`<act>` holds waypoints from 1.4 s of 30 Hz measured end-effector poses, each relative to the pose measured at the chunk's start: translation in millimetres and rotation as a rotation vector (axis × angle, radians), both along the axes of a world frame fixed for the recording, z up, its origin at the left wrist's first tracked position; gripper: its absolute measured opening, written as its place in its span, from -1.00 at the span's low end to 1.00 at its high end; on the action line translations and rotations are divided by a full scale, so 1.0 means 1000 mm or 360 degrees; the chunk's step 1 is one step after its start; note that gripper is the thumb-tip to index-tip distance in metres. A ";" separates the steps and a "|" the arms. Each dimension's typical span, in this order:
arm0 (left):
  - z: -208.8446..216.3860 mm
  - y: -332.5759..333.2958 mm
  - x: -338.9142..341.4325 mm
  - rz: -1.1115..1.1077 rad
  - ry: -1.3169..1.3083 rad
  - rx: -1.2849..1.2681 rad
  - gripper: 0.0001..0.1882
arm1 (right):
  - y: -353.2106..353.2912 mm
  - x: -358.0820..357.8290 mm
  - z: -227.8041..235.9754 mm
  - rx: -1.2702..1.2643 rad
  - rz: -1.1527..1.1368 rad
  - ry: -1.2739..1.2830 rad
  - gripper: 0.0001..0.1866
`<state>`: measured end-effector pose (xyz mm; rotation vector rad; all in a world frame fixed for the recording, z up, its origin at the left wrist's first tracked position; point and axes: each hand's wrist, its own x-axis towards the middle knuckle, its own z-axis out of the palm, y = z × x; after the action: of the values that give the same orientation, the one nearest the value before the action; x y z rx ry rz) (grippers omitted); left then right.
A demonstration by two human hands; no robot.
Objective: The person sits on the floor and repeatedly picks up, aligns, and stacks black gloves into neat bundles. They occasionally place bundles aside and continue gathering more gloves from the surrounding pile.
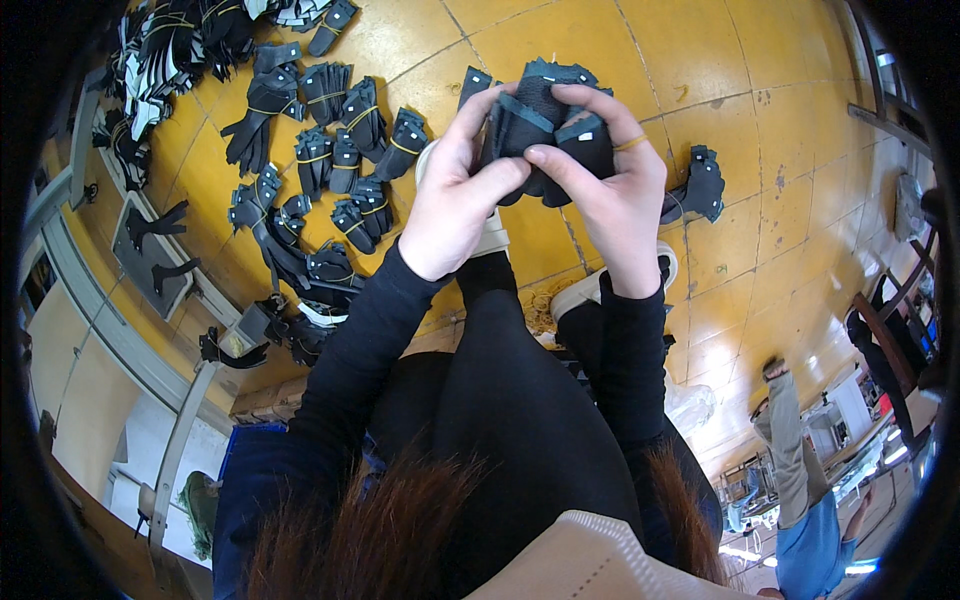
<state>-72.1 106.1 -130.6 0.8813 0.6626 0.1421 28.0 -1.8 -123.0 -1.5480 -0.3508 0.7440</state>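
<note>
Together, the left hand [450,205] and right hand [622,190] grip a dark glove bundle [540,105], upper centre; other bundles [364,118] lie upper left on yellow floor [720,55].

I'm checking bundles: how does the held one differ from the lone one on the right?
The held bundle is between the left hand and right hand; the lone bundle lies on the floor. The held bundle looks larger, the lone bundle smaller. Both are dark.

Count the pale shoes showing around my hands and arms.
2. One pale shoe is partly behind your left hand; the other pale shoe is partly behind your right forearm, below your right hand. Any others may be hidden from this view.
</note>
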 end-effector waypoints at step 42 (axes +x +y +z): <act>-0.009 0.003 0.000 0.0211 0.0016 -0.0447 -0.66 | -0.001 0.002 0.001 0.0307 -0.0542 0.0451 -0.78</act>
<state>-71.7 109.3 -139.7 0.5688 0.7309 0.1592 30.0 -2.7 -121.6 -1.2571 0.0521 0.6293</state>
